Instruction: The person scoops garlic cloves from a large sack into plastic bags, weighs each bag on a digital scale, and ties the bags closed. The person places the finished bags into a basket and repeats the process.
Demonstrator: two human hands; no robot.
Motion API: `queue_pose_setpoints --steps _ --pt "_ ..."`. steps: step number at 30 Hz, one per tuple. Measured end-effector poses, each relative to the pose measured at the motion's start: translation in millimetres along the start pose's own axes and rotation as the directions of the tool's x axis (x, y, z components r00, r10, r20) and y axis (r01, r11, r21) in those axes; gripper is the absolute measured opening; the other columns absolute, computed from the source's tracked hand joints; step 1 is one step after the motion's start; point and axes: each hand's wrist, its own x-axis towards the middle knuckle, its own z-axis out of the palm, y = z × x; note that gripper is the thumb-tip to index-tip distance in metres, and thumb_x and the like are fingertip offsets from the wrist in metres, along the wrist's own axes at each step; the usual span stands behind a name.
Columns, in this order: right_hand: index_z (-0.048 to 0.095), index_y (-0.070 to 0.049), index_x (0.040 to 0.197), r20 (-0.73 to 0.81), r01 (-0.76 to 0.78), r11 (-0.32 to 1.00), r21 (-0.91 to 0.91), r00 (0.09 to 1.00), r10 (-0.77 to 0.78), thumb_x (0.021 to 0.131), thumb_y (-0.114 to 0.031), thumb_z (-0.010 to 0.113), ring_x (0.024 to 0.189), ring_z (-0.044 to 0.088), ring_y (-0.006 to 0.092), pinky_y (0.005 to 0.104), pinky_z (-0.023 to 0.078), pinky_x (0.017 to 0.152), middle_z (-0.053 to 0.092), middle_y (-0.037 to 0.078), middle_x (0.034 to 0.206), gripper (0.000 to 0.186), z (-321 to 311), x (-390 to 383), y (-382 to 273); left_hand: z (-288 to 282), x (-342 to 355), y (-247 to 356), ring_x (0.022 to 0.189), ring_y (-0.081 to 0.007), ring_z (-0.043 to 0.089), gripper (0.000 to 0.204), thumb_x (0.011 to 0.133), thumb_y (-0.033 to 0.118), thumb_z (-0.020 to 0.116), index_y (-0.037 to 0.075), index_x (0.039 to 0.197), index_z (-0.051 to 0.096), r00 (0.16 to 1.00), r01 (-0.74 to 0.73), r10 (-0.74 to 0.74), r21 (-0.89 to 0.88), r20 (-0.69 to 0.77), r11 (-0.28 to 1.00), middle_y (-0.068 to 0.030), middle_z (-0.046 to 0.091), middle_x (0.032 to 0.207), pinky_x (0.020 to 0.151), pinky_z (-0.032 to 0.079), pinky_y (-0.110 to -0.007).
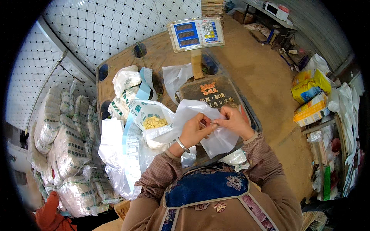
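Note:
A thin white plastic bag point(216, 145) is spread between my hands in front of the scale. My left hand point(195, 133) pinches it at the mouth, thumb against fingers. Right beside, my right hand point(236, 122) pinches the same part, the fingertips of both hands nearly touching. To the left of them stands an open printed plastic bag point(139, 108) with pale yellow pieces point(155, 122) in it, which look like peeled garlic cloves. Behind the held bag lies the dark platform of the scale point(219, 90), partly covered by it.
The scale's display point(195, 34) rises on a post at the table's far side. White bags point(127, 81) and a sheet of labels point(132, 148) lie on the left. Stacked full sacks point(67, 142) stand left, near another person's orange sleeve point(52, 215). Yellow packages point(311, 86) sit on a shelf at right.

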Motion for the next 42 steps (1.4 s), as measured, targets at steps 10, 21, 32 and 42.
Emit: queue_pose_setpoints --steps 10,21,32,42 --pt "0.058 -0.002 0.081 0.178 -0.248 0.768 0.591 0.968 0.176 0.08 -0.017 0.057 0.059 0.047 0.0038 0.0196 0.037 0.048 0.054 -0.002 0.068 0.015 9.0 -18.5 6.1 8.1 -0.2 -1.4 0.058 -0.0048 0.049 0.022 0.073 0.011 0.065 0.001 0.083 0.048 0.986 -0.167 0.167 0.181 0.017 0.969 -0.0011 0.05 0.069 0.049 0.041 -0.019" --pt "0.056 -0.003 0.082 -0.026 -0.154 0.51 0.846 0.944 0.328 0.08 -0.027 0.058 0.057 0.049 0.0065 0.02 0.037 0.047 0.055 0.001 0.07 0.024 14.8 -19.2 22.9 1.9 4.5 -25.1 0.049 -0.0042 0.041 0.011 0.078 0.008 0.057 0.002 0.073 0.049 0.916 -0.319 0.341 0.131 -0.212 0.939 -0.0002 0.046 0.057 0.044 0.035 -0.02" --pt "0.047 -0.003 0.095 -0.261 -0.106 0.605 0.789 0.835 0.486 0.08 -0.013 0.05 0.077 0.055 0.0166 0.0309 0.048 0.066 0.052 0.007 0.085 0.019 -6.2 -22.9 78.6 -9.5 15.1 -41.4 0.062 -0.033 0.049 0.016 0.058 0.003 0.056 0.001 0.067 0.043 0.881 -0.159 0.406 0.657 -0.243 0.737 -0.0153 0.047 0.063 0.054 0.038 -0.038" --pt "0.046 -0.003 0.099 -0.683 -0.022 0.999 -0.039 0.73 -0.01 0.079 -0.018 0.054 0.083 0.054 0.0197 0.0309 0.044 0.07 0.054 0.011 0.092 0.026 -83.3 -20.0 29.8 -1.2 9.2 31.1 0.095 -0.0314 0.045 0.054 0.058 0.004 0.062 0.001 0.107 0.039 0.629 -0.247 0.771 0.916 -0.097 0.317 -0.0195 0.043 0.102 0.078 0.038 -0.036"
